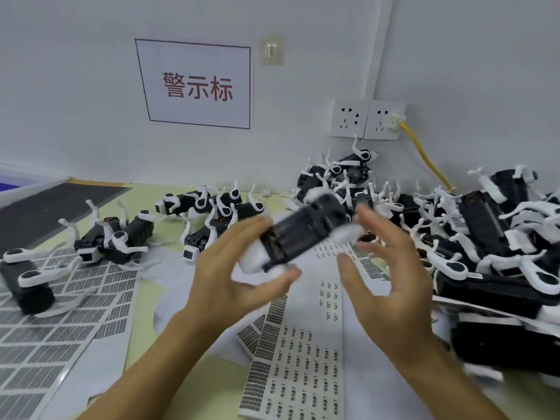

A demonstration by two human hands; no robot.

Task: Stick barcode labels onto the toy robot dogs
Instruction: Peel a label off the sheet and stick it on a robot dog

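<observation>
Pale green table against a white wall; red-lettered sign, double socket. Left hand grips a blurred toy dog above the label sheets. Right hand beside it, fingers spread, holding nothing. Dog pile right.

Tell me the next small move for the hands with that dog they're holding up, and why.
Probably steady the toy robot dog first: it is blurred, held by the left hand, while the right hand is spread open beside it, holding no label. Then the right hand could reach down to the label sheet below for a barcode.
</observation>
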